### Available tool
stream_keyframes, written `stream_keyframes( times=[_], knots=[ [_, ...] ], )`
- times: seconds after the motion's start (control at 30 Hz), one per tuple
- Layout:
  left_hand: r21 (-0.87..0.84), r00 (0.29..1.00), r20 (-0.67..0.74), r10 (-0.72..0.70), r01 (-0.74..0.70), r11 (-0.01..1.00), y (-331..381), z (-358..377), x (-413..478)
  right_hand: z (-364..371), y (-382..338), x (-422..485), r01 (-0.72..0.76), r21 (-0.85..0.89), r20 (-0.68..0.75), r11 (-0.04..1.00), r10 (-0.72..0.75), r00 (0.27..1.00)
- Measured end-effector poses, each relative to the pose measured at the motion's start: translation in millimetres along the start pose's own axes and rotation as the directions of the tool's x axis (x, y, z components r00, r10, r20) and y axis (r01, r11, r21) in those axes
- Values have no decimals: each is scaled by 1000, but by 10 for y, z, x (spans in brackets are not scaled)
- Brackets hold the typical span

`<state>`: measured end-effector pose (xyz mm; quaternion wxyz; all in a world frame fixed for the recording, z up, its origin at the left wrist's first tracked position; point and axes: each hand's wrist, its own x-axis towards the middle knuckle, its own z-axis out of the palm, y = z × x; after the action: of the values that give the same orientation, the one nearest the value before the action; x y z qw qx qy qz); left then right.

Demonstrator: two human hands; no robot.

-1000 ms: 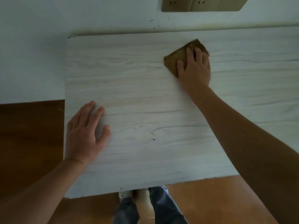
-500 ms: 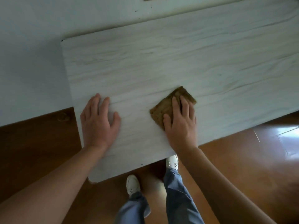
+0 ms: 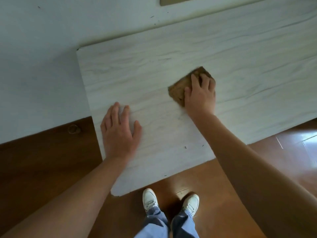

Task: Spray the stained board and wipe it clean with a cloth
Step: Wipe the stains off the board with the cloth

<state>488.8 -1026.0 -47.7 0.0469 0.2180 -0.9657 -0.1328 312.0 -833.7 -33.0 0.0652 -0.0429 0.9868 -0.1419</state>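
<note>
A pale wood-grain board [image 3: 154, 69] stretches from the wall toward me. My right hand [image 3: 199, 93] lies flat on a brown cloth [image 3: 180, 88], pressing it onto the board's middle with straight fingers. My left hand [image 3: 120, 131] rests palm-down on the board near its left front edge, fingers spread. A few small dark specks [image 3: 185, 147] sit on the board near its front edge. No spray bottle is in view.
A white wall [image 3: 42, 66] runs behind and left of the board, with a socket plate [image 3: 173, 1] at the top. Brown wooden floor [image 3: 42, 165] lies below. My feet in white shoes [image 3: 150, 200] stand just off the board's front edge.
My right hand first drew the cloth from the far side toward the front edge, then pushed it back toward the middle. My left hand stayed on the board. My head shifted.
</note>
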Motion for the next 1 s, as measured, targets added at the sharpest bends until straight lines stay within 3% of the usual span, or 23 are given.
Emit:
stream_keyframes(
  times=[0.1, 0.23, 0.37, 0.63, 0.8, 1.0],
  knots=[
    [50, 1000, 6, 17, -17, 999, -10, -7, -2, 115, -478, 329, 4, -7, 3, 1000, -4, 1000],
    [67, 1000, -3, 10, -9, 998, -5, -2, 10, 214, -776, 132, 137, 9, 41, 990, -138, 990],
    [46, 1000, 14, 4, -4, 999, -7, 0, 4, 185, -510, -483, 244, 79, 32, 967, -247, 969],
    [16, 999, 32, -12, 12, 1000, -1, 2, 28, -28, 529, -1860, 120, 77, 88, 990, -127, 988],
    [15, 1000, 20, -5, 5, 1000, 1, 13, 24, -206, 1037, -1931, 141, 40, 49, 989, -143, 989],
    [15, 1000, 11, -3, 3, 1000, 13, 5, 8, -165, 1025, -1898, 163, 65, -55, 984, -160, 986]
  ],
)
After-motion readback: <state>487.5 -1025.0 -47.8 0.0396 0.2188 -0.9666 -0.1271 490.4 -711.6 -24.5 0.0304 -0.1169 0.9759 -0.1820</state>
